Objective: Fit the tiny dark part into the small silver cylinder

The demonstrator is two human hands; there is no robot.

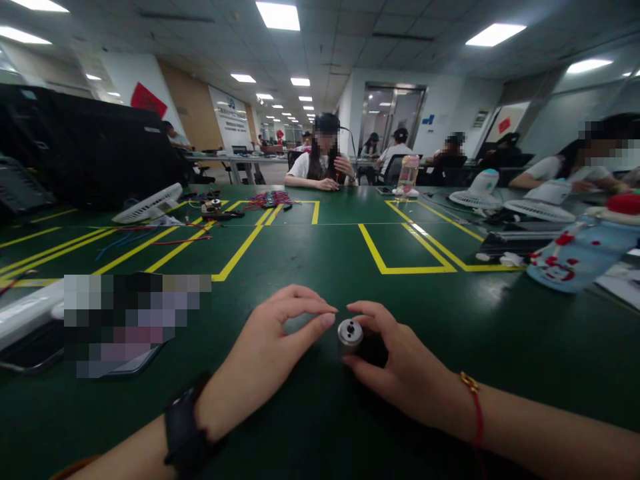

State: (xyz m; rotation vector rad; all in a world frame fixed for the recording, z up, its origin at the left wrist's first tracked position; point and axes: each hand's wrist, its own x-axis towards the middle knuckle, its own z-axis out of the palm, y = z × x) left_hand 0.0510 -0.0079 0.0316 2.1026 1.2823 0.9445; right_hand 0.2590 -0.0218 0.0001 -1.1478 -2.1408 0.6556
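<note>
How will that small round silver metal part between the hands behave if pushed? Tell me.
The small round silver metal part looks solid, so probably heavy for its size and stiff. Its shiny curved side may slip in the fingers. Standing on its flat end on the green table, it should slide; tipped over, it would likely roll.

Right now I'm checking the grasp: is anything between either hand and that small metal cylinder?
Nothing visible. The right hand already wraps the small metal cylinder on the green table, and the left hand has a fingertip beside it.
</note>
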